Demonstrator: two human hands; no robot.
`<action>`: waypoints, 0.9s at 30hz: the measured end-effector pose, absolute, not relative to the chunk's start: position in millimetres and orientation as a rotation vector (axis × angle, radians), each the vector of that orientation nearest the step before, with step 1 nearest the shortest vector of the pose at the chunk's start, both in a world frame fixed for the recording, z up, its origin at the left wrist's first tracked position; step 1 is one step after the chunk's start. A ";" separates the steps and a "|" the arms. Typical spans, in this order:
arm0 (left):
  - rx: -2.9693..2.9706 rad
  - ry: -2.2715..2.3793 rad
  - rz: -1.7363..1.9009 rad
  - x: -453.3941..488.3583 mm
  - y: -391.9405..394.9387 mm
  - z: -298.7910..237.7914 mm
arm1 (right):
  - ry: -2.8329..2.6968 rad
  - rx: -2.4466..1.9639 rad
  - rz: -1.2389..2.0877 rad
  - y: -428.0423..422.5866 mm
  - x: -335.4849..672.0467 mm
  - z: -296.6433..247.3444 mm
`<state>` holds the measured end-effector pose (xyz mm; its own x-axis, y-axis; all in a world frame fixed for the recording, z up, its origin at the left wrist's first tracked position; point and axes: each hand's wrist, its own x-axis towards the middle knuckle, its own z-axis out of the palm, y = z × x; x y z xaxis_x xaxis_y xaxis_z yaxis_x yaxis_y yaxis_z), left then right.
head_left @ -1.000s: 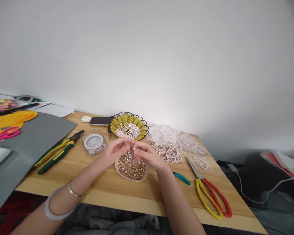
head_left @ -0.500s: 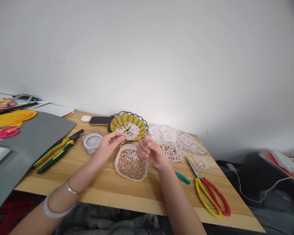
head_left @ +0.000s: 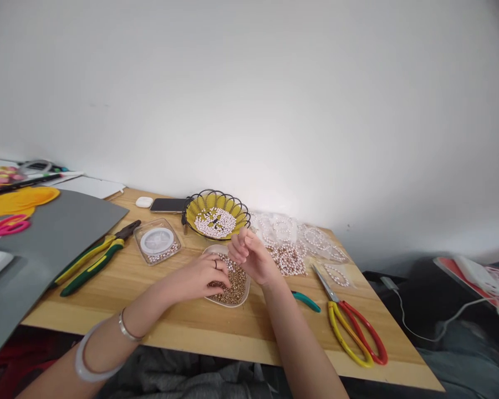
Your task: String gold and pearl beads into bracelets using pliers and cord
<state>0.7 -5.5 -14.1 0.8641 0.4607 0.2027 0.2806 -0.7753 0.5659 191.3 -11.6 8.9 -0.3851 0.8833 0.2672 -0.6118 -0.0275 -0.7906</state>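
My left hand point(head_left: 202, 277) reaches down into a shallow pale dish of small gold-brown beads point(head_left: 235, 288), its fingertips pinched together among the beads. Raised just above the dish's far rim, my right hand point(head_left: 249, 257) has its fingers curled in a pinch; what they hold is too small to see. A yellow wire basket of pale pink pearls point(head_left: 216, 217) stands right behind the hands.
Green-yellow pliers point(head_left: 93, 257) and a clear box with a cord spool point(head_left: 156, 241) lie to the left. Bagged pearl strands point(head_left: 293, 244), teal-handled pliers point(head_left: 306, 301) and red-yellow scissors point(head_left: 353, 327) lie to the right. A phone point(head_left: 166, 205) rests by the wall.
My left hand dropped from near the basket into the bead dish. The right hand stayed raised and shifted slightly toward the basket.
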 end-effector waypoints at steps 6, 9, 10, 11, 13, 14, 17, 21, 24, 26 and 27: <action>2.554 0.565 0.436 3.2 -9.6 -13.7 | -1.108 -0.361 1.709 -11.7 188.9 6.5; 2.561 0.606 0.458 1.7 -12.4 -10.5 | -1.120 -0.349 1.720 -11.8 188.8 5.0; 2.562 0.624 0.465 1.1 -13.0 -10.1 | -1.122 -0.344 1.723 -11.9 188.8 4.5; 2.563 0.639 0.468 0.8 -13.3 -10.0 | -1.125 -0.339 1.727 -11.9 188.7 4.2; 2.569 0.657 0.461 0.8 -12.9 -10.9 | -1.130 -0.332 1.735 -12.1 188.6 3.9; 2.574 0.659 0.453 1.2 -12.3 -11.6 | -1.133 -0.330 1.737 -12.3 188.4 4.1; 2.587 0.658 0.428 3.7 -10.5 -13.9 | -1.140 -0.322 1.739 -13.0 187.9 5.6; 2.587 0.639 0.402 6.7 -9.6 -15.4 | -1.147 -0.316 1.737 -13.4 187.7 6.8; 2.567 0.641 0.418 6.7 -9.2 -15.0 | -1.157 -0.328 1.734 -12.4 188.3 4.9; 2.550 0.644 0.444 6.0 -9.0 -13.9 | -1.166 -0.337 1.733 -11.5 188.8 3.3; 2.541 0.644 0.456 5.5 -9.1 -13.1 | -1.171 -0.340 1.734 -11.2 189.0 2.7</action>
<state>5.5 -9.1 -13.1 0.8339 0.5156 0.1969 0.3569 -0.7758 0.5203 189.0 -11.2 2.7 -0.4822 0.8329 0.2716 -0.5632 -0.0572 -0.8243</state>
